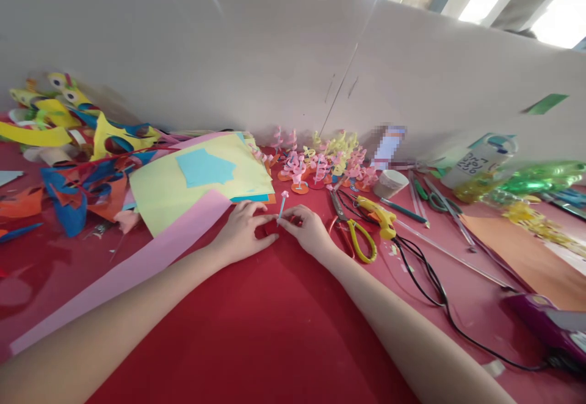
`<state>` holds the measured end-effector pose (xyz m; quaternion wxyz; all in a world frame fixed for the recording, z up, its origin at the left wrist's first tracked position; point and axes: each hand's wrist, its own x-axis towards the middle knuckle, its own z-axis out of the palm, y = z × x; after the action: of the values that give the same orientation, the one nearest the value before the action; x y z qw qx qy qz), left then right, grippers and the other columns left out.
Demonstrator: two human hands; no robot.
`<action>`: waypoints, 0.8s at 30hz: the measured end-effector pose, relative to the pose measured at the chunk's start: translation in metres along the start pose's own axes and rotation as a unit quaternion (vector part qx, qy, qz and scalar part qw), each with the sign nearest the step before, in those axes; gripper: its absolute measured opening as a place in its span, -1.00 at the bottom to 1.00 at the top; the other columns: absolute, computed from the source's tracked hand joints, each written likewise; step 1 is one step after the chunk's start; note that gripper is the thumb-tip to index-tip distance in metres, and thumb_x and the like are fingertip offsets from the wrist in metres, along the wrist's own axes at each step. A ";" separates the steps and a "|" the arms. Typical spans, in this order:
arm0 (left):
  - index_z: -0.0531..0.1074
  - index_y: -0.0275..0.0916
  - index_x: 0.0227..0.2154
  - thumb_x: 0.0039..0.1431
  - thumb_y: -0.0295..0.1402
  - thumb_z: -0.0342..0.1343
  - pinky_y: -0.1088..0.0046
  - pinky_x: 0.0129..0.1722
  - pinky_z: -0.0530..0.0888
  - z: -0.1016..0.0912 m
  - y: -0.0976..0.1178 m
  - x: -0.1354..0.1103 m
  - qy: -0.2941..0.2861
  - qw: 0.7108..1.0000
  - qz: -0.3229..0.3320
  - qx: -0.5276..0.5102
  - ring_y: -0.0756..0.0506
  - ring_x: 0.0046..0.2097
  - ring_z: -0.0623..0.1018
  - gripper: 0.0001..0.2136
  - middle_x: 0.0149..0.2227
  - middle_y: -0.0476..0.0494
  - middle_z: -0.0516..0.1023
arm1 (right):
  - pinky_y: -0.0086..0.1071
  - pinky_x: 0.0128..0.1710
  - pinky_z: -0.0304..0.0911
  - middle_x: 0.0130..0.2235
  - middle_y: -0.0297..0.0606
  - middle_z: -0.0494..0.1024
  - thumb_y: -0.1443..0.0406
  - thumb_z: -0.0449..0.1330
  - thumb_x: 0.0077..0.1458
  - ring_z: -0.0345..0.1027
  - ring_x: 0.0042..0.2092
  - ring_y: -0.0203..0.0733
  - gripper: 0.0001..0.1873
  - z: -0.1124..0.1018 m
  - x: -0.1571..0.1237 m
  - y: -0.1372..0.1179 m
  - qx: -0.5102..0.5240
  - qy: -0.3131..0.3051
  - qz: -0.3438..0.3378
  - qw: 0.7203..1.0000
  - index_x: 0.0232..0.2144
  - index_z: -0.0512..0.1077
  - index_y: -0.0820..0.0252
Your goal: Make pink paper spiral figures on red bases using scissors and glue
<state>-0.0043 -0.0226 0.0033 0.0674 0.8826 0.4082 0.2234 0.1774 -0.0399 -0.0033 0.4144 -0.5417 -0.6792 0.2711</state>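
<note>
Hands meet on the tabletop: left hand grips a red base, apparently steadying it, while right hand pinches a stick nearly upright.

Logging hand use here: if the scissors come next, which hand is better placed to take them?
Likely the right. The scissors lie just beside the right hand, while the left hand sits farther off, past the stick the right fingers pinch.
</note>
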 end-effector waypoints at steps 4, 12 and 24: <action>0.53 -0.08 -0.15 0.04 -0.14 0.14 0.09 0.00 0.32 0.000 -0.001 -0.001 0.002 1.000 0.003 -0.002 -0.28 0.00 0.30 -0.68 -0.07 -0.18 0.39 | -0.43 -0.38 0.21 -0.39 -0.32 0.49 0.31 0.22 0.00 0.30 -0.41 -0.30 -0.94 0.001 0.000 0.002 0.003 0.001 -0.004 1.000 -0.44 0.50 0.16; 0.53 -0.11 -0.15 0.04 -0.13 0.14 0.10 0.00 0.32 -0.001 0.000 -0.001 0.000 1.000 0.001 0.002 -0.28 -0.01 0.31 -0.67 -0.08 -0.20 0.39 | -0.44 -0.39 0.20 -0.40 -0.33 0.48 0.33 0.23 0.01 0.29 -0.42 -0.31 -0.96 0.001 0.000 0.001 0.001 -0.001 0.000 1.000 -0.44 0.49 0.17; 0.52 -0.12 -0.13 0.05 -0.12 0.13 0.11 0.00 0.32 0.000 0.000 -0.001 -0.004 1.000 0.003 0.011 -0.27 0.00 0.31 -0.66 -0.07 -0.20 0.39 | -0.44 -0.40 0.19 -0.41 -0.33 0.48 0.32 0.22 0.01 0.29 -0.42 -0.30 -0.95 0.001 0.000 0.001 0.003 0.000 -0.010 1.000 -0.45 0.49 0.17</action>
<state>-0.0049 -0.0231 0.0033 0.0585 0.8852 0.4079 0.2158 0.1770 -0.0395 -0.0052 0.4189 -0.5335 -0.6839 0.2687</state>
